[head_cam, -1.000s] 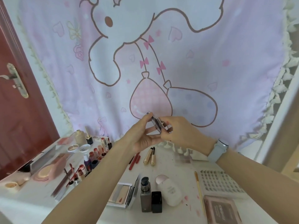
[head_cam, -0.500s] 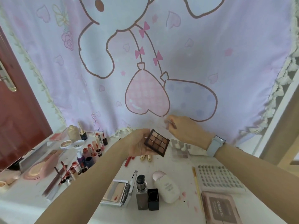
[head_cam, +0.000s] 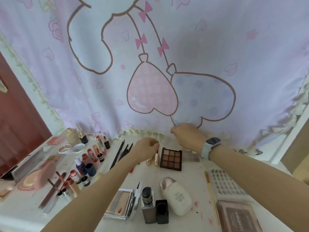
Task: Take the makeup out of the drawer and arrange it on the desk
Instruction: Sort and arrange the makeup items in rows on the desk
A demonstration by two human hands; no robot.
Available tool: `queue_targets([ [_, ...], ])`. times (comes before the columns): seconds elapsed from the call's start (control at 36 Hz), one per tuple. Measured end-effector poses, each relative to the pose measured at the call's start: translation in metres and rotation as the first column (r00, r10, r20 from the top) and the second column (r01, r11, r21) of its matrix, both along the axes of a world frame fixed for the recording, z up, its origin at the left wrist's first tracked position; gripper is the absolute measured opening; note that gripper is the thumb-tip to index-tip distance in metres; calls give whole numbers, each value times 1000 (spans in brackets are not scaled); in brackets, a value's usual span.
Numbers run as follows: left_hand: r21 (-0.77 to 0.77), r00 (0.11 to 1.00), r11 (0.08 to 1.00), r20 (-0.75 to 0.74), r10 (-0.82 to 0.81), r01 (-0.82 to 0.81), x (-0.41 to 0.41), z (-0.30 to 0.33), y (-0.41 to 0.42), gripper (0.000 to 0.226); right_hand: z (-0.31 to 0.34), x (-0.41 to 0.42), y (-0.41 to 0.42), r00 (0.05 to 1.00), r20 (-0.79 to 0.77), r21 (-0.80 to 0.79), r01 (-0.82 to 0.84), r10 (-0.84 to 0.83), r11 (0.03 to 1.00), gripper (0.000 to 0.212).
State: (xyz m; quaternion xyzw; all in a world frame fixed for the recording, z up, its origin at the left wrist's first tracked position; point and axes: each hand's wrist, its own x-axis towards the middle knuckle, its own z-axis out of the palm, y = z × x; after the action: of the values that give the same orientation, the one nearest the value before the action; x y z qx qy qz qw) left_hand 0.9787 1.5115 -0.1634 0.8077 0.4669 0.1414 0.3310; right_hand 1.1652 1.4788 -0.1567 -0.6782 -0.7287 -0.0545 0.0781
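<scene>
Head view: tabletop (head_cam: 197, 178) spread with makeup, drawer not in frame. Largest to smallest below.

Curtain (head_cam: 167, 81) hanging behind, fringe touching the tabletop's back edge.

Eyeshadow palette (head_cam: 170, 158) lying open and flat at centre back, pans up, long axis running near-to-far. Not held by either hand.

Right hand (head_cam: 187, 138) just behind and right of palette, above a clear lid (head_cam: 192, 155) lying beside it. Fingers curled at the curtain fringe; whether the grip holds anything cannot be told, too blurred.

Left hand (head_cam: 145, 148) just left of palette, knuckles up, fingers curled down over two small gold-capped tubes (head_cam: 153, 159) lying between hand and palette. Grip looks narrow; contents hidden under the hand, cannot tell.

Judgement: palette placed; next piece must come from the drawer, presumably below the frame. Both hands at the back of the tabletop, about equally far from it. Retreat path crosses the foundation bottle (head_cam: 147, 205) and white bottle (head_cam: 177, 196) at front, so knocking those is a risk.
</scene>
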Motion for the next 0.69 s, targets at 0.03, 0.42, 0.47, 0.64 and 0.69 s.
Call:
queue_targets([
  [0.03,56,1000,998,-27,-13,14,-1,-3,1,33,-2,0,2,1000,-11,5,0,0,1000,32],
  [0.42,471,865,749,-420,-274,466,-14,-40,-1,41,-25,-5,25,974,-228,55,14,-1,998,25],
  [0.47,484,842,714,-456,-288,506,-17,-44,-2,40,-27,-5,21,963,-268,37,-20,29,999,34],
  [0.64,490,779,634,-540,-318,598,-25,-44,1,35,-36,4,-20,960,-242,165,-101,140,981,36],
  [0.69,466,765,641,-560,-320,610,-27,-42,5,34,-41,9,-36,974,-198,102,-94,113,990,32],
])
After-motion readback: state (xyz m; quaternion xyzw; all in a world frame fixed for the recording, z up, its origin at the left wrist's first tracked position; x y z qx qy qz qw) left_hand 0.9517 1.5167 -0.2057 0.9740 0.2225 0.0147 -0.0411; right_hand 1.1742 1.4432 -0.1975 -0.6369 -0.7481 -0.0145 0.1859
